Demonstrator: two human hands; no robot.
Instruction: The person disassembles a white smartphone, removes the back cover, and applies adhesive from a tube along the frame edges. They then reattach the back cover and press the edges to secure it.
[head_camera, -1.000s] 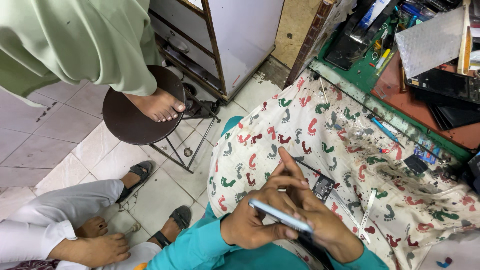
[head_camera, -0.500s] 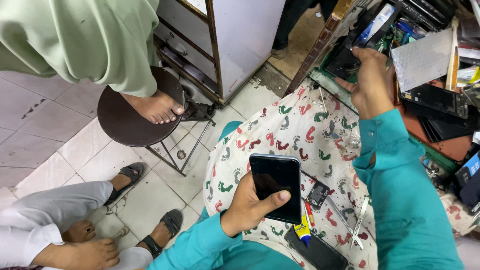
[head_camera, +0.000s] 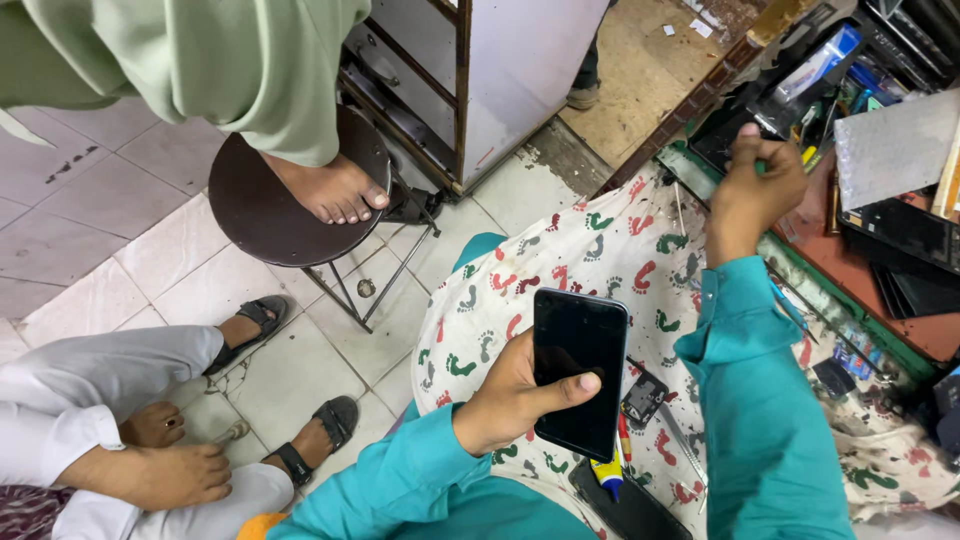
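From the head camera, the left hand (head_camera: 510, 400) grips a black, flat, rectangular smartphone (head_camera: 578, 370) with a dark glossy screen. The thumb lies across the lower part of the screen and the other fingers are wrapped behind the phone's left edge, so the hand is clamped on it. The phone's long axis runs almost straight from near to far, leaning slightly left at the far end; the screen faces up toward the camera. It is held above a white cloth printed with red and green footprints (head_camera: 600, 250) that covers the lap.

The right hand (head_camera: 752, 185) reaches to the far right, over the edge of a cluttered workbench. Its fingers are curled together into a loose fist with the thumb up; something small and green shows at the fingers, but what it is cannot be told. Just beyond it a dark open tray (head_camera: 800, 85) holds a jumble of tools and small packets.

On the cloth, near the phone's lower end, lie a small dark electronic part (head_camera: 643, 397) and a yellow and blue tube (head_camera: 607, 476). To the left, another person's bare foot (head_camera: 335, 190) rests on a round dark stool (head_camera: 265, 205).
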